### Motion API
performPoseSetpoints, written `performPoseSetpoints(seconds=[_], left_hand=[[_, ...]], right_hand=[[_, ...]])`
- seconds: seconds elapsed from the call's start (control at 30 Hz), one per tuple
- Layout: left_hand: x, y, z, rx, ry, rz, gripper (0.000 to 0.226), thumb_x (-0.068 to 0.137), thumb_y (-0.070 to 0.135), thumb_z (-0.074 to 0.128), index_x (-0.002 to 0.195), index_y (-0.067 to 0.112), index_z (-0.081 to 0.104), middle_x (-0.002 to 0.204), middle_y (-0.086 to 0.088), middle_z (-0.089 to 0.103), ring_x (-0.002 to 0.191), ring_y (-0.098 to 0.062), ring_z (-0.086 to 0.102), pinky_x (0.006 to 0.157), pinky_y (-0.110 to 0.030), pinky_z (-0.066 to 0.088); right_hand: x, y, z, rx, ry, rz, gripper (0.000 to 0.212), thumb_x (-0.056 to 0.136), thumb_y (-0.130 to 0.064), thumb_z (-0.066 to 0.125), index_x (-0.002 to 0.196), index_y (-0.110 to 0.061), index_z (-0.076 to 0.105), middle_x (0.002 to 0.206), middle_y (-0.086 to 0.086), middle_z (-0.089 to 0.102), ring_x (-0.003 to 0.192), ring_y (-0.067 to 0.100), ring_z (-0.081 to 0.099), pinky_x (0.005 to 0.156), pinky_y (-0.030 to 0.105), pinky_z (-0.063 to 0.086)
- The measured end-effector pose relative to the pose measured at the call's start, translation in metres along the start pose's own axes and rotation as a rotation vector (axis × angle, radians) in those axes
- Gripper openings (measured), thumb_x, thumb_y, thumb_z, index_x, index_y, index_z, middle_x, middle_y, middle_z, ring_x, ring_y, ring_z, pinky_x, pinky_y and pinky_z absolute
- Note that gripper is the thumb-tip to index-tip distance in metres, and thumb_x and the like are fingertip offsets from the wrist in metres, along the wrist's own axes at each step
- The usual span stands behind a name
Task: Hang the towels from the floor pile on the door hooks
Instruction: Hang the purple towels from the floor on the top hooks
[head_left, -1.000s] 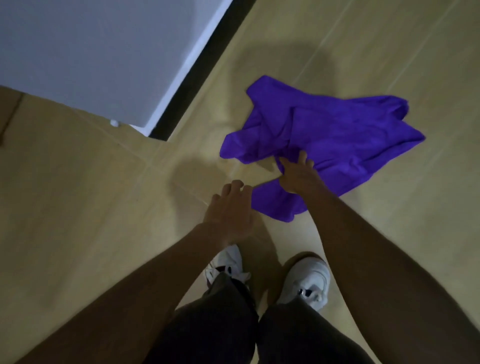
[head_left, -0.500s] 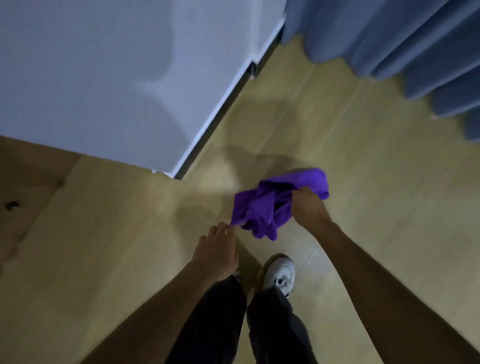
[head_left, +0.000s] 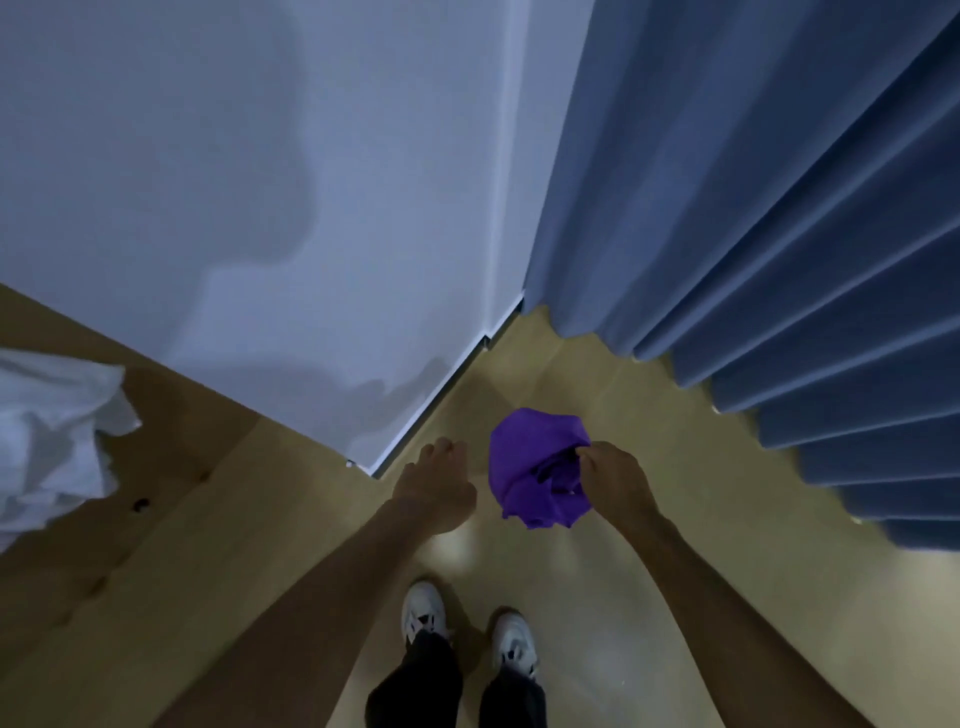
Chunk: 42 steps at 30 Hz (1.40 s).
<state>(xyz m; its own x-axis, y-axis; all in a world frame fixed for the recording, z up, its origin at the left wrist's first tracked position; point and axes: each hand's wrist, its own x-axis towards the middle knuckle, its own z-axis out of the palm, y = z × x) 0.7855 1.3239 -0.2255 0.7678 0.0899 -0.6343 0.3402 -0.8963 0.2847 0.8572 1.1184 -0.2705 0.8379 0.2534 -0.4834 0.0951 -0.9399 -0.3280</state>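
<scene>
Purple towel (head_left: 537, 467) hangs bunched up off the floor, pinched in the right hand (head_left: 613, 483), while the left hand (head_left: 436, 488) is loose and holds nothing, so next I think it needs a door hook.

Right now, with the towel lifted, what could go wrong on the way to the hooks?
1. The crumpled purple towel is bunched in the right hand alone; a loose fold could slip free.
2. The empty left hand hasn't spread it, so it may reach a hook wadded.
3. No hooks are in view, so hanging can't be judged.
</scene>
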Motion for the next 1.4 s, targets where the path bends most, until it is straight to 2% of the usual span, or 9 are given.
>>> performPoseSetpoints(seconds=[0.33, 0.43, 0.67, 0.87, 0.97, 1.07, 1.17, 1.27, 1.4], left_hand=[[-0.054, 0.058, -0.07, -0.014, 0.108, 0.093, 0.045, 0.093, 0.017, 0.042, 0.135, 0.002, 0.039, 0.137, -0.015, 0.039, 0.128, -0.031, 0.039, 0.101, -0.041, 0.041], [-0.058, 0.079, -0.089, -0.018, 0.158, 0.114, 0.044, 0.092, 0.016, 0.041, 0.134, 0.003, 0.039, 0.135, -0.014, 0.04, 0.127, -0.031, 0.039, 0.102, -0.045, 0.039], [-0.083, 0.138, -0.147, -0.088, 0.315, 0.228, 0.045, 0.095, 0.033, 0.046, 0.133, 0.011, 0.038, 0.129, -0.012, 0.045, 0.119, -0.03, 0.048, 0.099, -0.045, 0.043], [-0.131, 0.156, -0.209, -0.171, 0.502, 0.283, 0.013, 0.089, 0.019, 0.049, 0.088, 0.008, 0.054, 0.099, -0.017, 0.061, 0.094, -0.034, 0.06, 0.076, -0.038, 0.049], [-0.158, 0.152, -0.234, -0.233, 0.478, 0.255, 0.017, 0.082, 0.023, 0.051, 0.067, 0.015, 0.048, 0.08, -0.009, 0.062, 0.08, -0.03, 0.062, 0.068, -0.036, 0.051], [-0.183, 0.146, -0.255, -0.392, 0.415, 0.225, 0.019, 0.088, 0.018, 0.041, 0.081, 0.01, 0.057, 0.084, -0.015, 0.071, 0.076, -0.026, 0.07, 0.075, -0.036, 0.057], [-0.207, 0.138, -0.274, -0.452, 0.551, 0.202, 0.026, 0.094, 0.01, 0.031, 0.105, 0.007, 0.054, 0.085, -0.016, 0.069, 0.073, -0.027, 0.07, 0.069, -0.033, 0.057], [-0.232, 0.126, -0.292, -0.414, 0.744, 0.239, 0.036, 0.093, 0.01, 0.04, 0.128, 0.015, 0.049, 0.119, -0.008, 0.062, 0.103, -0.023, 0.062, 0.084, -0.029, 0.049], [-0.268, 0.109, -0.309, -0.483, 0.72, 0.277, 0.042, 0.084, 0.003, 0.041, 0.111, 0.028, 0.061, 0.114, 0.001, 0.066, 0.109, -0.021, 0.059, 0.097, -0.038, 0.049]], right_hand=[[-0.04, -0.026, -0.111, 0.118, 0.221, -0.15, 0.038, 0.096, -0.015, 0.031, 0.094, 0.002, 0.065, 0.097, 0.016, 0.064, 0.092, 0.032, 0.059, 0.081, 0.036, 0.043], [-0.054, -0.038, -0.149, 0.111, 0.312, -0.146, 0.028, 0.095, -0.012, 0.039, 0.076, -0.002, 0.057, 0.081, 0.009, 0.056, 0.078, 0.022, 0.049, 0.067, 0.028, 0.03], [-0.092, -0.076, -0.234, 0.285, 0.353, -0.411, 0.015, 0.084, 0.001, 0.053, 0.088, -0.008, 0.064, 0.092, -0.001, 0.063, 0.08, 0.009, 0.052, 0.072, 0.013, 0.036], [-0.114, -0.113, -0.294, 0.281, 0.387, -0.578, 0.027, 0.082, 0.004, 0.048, 0.098, -0.016, 0.055, 0.091, -0.004, 0.06, 0.079, 0.011, 0.053, 0.067, 0.007, 0.039], [-0.117, -0.129, -0.312, 0.186, 0.447, -0.614, 0.028, 0.081, 0.005, 0.049, 0.099, -0.012, 0.063, 0.095, 0.001, 0.063, 0.088, 0.014, 0.055, 0.08, 0.028, 0.049], [-0.123, -0.151, -0.322, 0.165, 0.537, -0.715, 0.026, 0.079, 0.005, 0.051, 0.087, -0.012, 0.069, 0.089, -0.003, 0.05, 0.092, 0.015, 0.048, 0.081, 0.024, 0.04], [-0.139, -0.181, -0.331, 0.195, 0.498, -0.784, 0.027, 0.079, 0.0, 0.055, 0.087, -0.02, 0.072, 0.077, -0.007, 0.046, 0.077, 0.011, 0.047, 0.073, 0.023, 0.04], [-0.163, -0.207, -0.343, 0.288, 0.341, -0.879, 0.028, 0.081, -0.001, 0.055, 0.092, -0.02, 0.073, 0.078, 0.002, 0.064, 0.07, 0.015, 0.058, 0.068, 0.018, 0.045], [-0.187, -0.233, -0.36, 0.445, 0.15, -0.968, 0.028, 0.084, -0.001, 0.053, 0.092, -0.017, 0.074, 0.089, 0.006, 0.073, 0.08, 0.02, 0.068, 0.072, 0.024, 0.056]])
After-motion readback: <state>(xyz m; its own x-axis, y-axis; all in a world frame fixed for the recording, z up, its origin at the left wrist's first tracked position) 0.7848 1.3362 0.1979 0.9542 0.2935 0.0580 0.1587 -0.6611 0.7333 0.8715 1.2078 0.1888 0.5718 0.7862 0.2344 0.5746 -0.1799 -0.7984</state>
